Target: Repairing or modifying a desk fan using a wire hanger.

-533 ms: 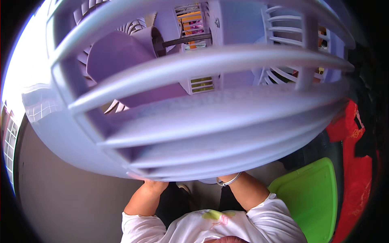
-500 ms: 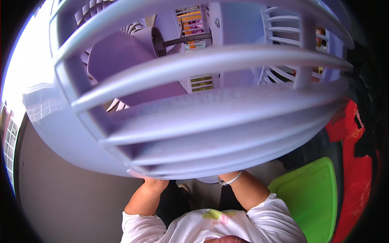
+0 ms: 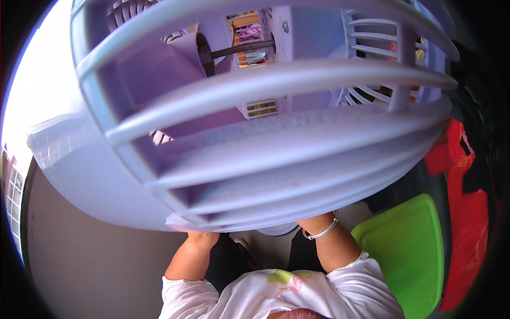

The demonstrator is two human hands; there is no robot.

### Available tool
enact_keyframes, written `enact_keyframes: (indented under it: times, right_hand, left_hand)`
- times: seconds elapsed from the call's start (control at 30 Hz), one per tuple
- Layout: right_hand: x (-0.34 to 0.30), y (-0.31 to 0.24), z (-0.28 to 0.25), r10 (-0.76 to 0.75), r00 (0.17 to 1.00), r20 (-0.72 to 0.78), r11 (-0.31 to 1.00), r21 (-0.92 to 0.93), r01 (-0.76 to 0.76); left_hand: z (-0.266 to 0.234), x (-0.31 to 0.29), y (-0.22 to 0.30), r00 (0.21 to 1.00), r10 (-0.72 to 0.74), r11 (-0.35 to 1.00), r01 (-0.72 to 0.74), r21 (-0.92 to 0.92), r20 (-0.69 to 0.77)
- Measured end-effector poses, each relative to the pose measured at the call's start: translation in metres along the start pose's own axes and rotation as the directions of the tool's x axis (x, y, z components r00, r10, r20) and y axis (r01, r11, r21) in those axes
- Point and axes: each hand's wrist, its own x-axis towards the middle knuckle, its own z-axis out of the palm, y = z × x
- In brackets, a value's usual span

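Note:
A pale lavender electric fan head [image 3: 319,127] fills the upper part of the view, close up. Through the gaps in its slatted grille show purple fan blades [image 3: 175,90] and a dark metal shaft [image 3: 236,50]. My left hand [image 3: 204,237] is at the lower left edge of the fan; only its wrist end shows. Under the grille's lower right side goes my right hand [image 3: 311,221], with a silver bangle [image 3: 325,232] on the wrist. The fan hides the fingers of both hands, so their grip cannot be seen.
A bright green plastic lid or panel [image 3: 406,250] stands at my right. Beyond it hang red patterned cloth [image 3: 467,234] and dark fabric. A round pale base [image 3: 279,229] shows below the fan, between my legs. Grey floor [image 3: 79,250] lies to the left.
The grille has shifted and turned slightly, its left rim moving right. My right wrist has moved to the right and slightly up; my left wrist has barely moved.

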Motion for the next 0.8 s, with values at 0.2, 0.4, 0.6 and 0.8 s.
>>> enact_keyframes:
  times: [0.2, 0.4, 0.6, 0.8]
  right_hand:
    - [0.004, 0.004, 0.0, 0.197, 0.98, 0.035, 0.91, 0.365, -0.196]
    - [0.013, 0.011, 0.005, 0.185, 0.981, 0.061, 0.961, 0.195, -0.194]
    - [0.02, 0.002, 0.004, 0.394, 0.896, 0.205, 0.738, 0.51, -0.441]
    - [0.008, 0.004, 0.015, 0.429, 0.863, 0.269, 0.542, 0.688, -0.483]
  left_hand:
    - [0.005, 0.01, 0.002, 0.999, -0.046, 0.987, 0.045, -0.151, -0.005]
    - [0.008, 0.028, 0.003, 0.997, -0.075, 0.918, 0.082, -0.387, 0.032]
    - [0.011, 0.039, -0.01, 0.994, -0.052, 0.958, 0.024, -0.285, -0.091]
    - [0.001, 0.024, -0.009, 0.995, -0.102, 0.944, 0.097, -0.315, 0.003]
